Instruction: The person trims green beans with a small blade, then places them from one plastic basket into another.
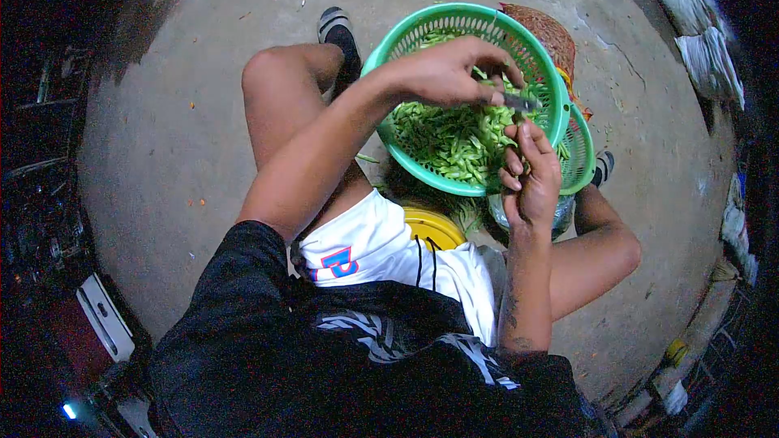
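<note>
My left hand (471, 73) is closed round a small knife (521, 103), its dark blade pointing right over a green plastic basket (391, 150). Just below the blade, the fingertips of my right hand (531, 158) pinch a small green vegetable piece; most of it is hidden by the fingers. Many light green slivers of cut vegetable (454, 142) fill the bottom of the basket, lying beneath both hands. The basket has slotted sides and a solid rim.
A second green basket (580, 158) sits partly under the first, at its right. Behind them stands a reddish mesh sack (545, 36). A yellow round object (434, 227) shows between my legs. Orange scraps dot the concrete floor (178, 170); pale sacks (706, 57) lie at the right edge.
</note>
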Available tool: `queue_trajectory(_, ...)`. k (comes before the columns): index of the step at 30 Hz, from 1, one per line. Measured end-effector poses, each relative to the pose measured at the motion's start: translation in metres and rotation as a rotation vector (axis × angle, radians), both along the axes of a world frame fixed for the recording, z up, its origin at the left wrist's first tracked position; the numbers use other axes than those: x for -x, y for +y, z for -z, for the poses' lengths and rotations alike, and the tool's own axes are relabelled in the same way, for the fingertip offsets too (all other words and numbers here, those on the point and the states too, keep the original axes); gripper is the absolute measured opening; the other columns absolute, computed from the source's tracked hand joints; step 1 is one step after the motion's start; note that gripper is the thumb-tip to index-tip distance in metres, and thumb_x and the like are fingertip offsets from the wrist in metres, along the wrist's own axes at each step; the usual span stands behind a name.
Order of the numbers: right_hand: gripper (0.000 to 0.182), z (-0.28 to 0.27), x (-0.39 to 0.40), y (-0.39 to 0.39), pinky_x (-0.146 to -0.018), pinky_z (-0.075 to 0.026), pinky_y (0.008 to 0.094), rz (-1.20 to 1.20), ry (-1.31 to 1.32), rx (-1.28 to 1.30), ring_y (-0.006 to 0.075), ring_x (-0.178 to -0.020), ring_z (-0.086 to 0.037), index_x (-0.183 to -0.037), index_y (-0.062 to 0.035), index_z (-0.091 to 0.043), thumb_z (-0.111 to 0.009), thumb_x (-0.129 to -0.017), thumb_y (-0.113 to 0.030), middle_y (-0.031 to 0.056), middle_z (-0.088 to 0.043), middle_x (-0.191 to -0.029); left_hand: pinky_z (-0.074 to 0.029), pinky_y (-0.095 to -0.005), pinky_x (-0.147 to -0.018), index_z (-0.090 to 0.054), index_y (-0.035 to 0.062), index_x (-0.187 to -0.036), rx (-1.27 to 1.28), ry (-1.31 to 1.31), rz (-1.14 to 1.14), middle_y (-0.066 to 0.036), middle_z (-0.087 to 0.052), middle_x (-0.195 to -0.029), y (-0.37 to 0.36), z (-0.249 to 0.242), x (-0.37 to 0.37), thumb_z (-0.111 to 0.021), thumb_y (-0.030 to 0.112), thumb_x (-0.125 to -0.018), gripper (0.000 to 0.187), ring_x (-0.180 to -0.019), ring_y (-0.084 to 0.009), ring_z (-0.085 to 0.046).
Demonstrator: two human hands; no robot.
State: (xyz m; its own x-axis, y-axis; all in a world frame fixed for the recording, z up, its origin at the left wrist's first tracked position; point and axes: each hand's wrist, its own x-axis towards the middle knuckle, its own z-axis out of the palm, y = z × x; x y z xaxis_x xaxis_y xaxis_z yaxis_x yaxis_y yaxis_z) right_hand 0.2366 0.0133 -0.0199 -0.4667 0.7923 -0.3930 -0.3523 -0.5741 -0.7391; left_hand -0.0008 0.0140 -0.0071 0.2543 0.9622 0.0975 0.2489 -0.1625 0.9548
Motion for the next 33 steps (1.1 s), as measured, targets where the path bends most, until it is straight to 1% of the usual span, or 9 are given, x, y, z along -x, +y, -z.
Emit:
queue_trajectory(4, 0.027, -0.011, 0.002, -0.002, -0.039, -0.031, 0.0164, -0.038, -0.041, 0.012, 0.0035, -0.054, -0.043, -0.120, 0.0002, -0.063, -0.060, -0.103, -0.021, 0.0063, -0.069, -0.095, -0.051, -0.0353, -0.092, -0.068, 0.0057, -0.120, 0.086, 0.034, 0.051, -0.008, -0.070, -0.111, -0.002, -0.005, -0.006, -0.073, 0.014, -0.090, 0.032, -0.103, -0.0173, -0.063)
queue_trajectory(10, 0.031, -0.010, -0.009, -0.004, -0.040, -0.025, 0.0165, -0.083, -0.049, 0.122, 0.0007, -0.047, -0.034, -0.119, 0.0031, -0.062, -0.059, -0.103, -0.023, 0.0022, -0.063, -0.085, -0.050, -0.0349, -0.091, -0.068, 0.0058, -0.118, -0.057, 0.057, 0.004, -0.008, -0.070, -0.109, 0.000, -0.005, 0.005, -0.074, 0.015, -0.088, 0.032, -0.103, -0.0180, -0.063)
queue_trajectory(12, 0.031, -0.007, -0.009, -0.003, -0.040, -0.024, 0.0167, -0.076, -0.011, 0.175, 0.0007, -0.047, -0.033, -0.119, 0.0032, -0.063, -0.059, -0.104, -0.023, 0.0004, -0.060, -0.083, -0.050, -0.0344, -0.091, -0.068, 0.0049, -0.118, 0.112, 0.132, 0.032, -0.007, -0.069, -0.106, -0.005, -0.012, -0.003, -0.073, 0.012, -0.087, 0.031, -0.101, -0.0156, -0.062)
queue_trajectory(16, 0.031, -0.006, -0.015, -0.002, -0.041, -0.024, 0.0168, -0.067, 0.008, 0.195, 0.0007, -0.047, -0.031, -0.120, 0.0032, -0.062, -0.059, -0.103, -0.022, -0.0001, -0.059, -0.084, -0.051, -0.0314, -0.084, -0.066, 0.0048, -0.120, 0.014, -0.018, 0.041, -0.003, -0.067, -0.102, 0.004, -0.002, 0.014, -0.072, 0.007, -0.086, 0.035, -0.096, -0.0129, -0.061)
queue_trajectory(18, 0.031, -0.005, -0.017, -0.002, -0.041, -0.024, 0.0169, -0.056, -0.001, 0.175, 0.0007, -0.048, -0.032, -0.121, 0.0035, -0.062, -0.059, -0.103, -0.022, 0.0005, -0.059, -0.085, -0.052, -0.0311, -0.084, -0.064, 0.0042, -0.123, 0.216, -0.087, 0.011, -0.003, -0.067, -0.103, 0.005, -0.002, 0.021, -0.073, 0.007, -0.085, 0.039, -0.098, -0.0129, -0.061)
queue_trajectory(26, 0.031, -0.005, -0.014, -0.004, -0.041, -0.024, 0.0176, -0.035, -0.035, 0.148, 0.0010, -0.048, -0.032, -0.120, 0.0031, -0.062, -0.060, -0.102, -0.022, 0.0000, -0.059, -0.084, -0.050, -0.0332, -0.086, -0.066, 0.0092, -0.122, -0.083, 0.075, 0.098, -0.005, -0.067, -0.103, 0.008, 0.006, 0.006, -0.071, 0.010, -0.084, 0.038, -0.098, -0.0138, -0.061)
queue_trajectory(28, 0.031, -0.005, -0.015, -0.003, -0.041, -0.024, 0.0176, -0.023, -0.030, 0.146, 0.0010, -0.048, -0.033, -0.120, 0.0029, -0.062, -0.060, -0.102, -0.022, 0.0000, -0.059, -0.084, -0.052, -0.0313, -0.086, -0.067, 0.0068, -0.120, 0.164, -0.051, 0.008, -0.004, -0.068, -0.106, 0.009, 0.003, 0.020, -0.069, 0.005, -0.084, 0.036, -0.098, -0.0137, -0.062)
queue_trajectory(32, 0.030, -0.007, -0.010, -0.005, -0.042, -0.025, 0.0173, -0.015, -0.006, 0.161, 0.0010, -0.049, -0.032, -0.120, 0.0029, -0.062, -0.059, -0.103, -0.021, 0.0000, -0.059, -0.084, -0.050, -0.0287, -0.085, -0.065, 0.0075, -0.122, 0.047, -0.054, 0.060, -0.004, -0.066, -0.104, 0.007, 0.013, 0.006, -0.071, 0.006, -0.085, 0.038, -0.094, -0.0117, -0.061)
queue_trajectory(33, 0.029, -0.008, -0.008, -0.005, -0.042, -0.026, 0.0172, -0.004, -0.010, 0.169, 0.0009, -0.049, -0.032, -0.119, 0.0029, -0.062, -0.059, -0.103, -0.021, 0.0001, -0.059, -0.084, -0.049, -0.0306, -0.085, -0.064, 0.0078, -0.124, 0.165, 0.047, 0.066, -0.005, -0.065, -0.101, -0.002, -0.005, -0.005, -0.072, 0.008, -0.085, 0.040, -0.095, -0.0135, -0.061)
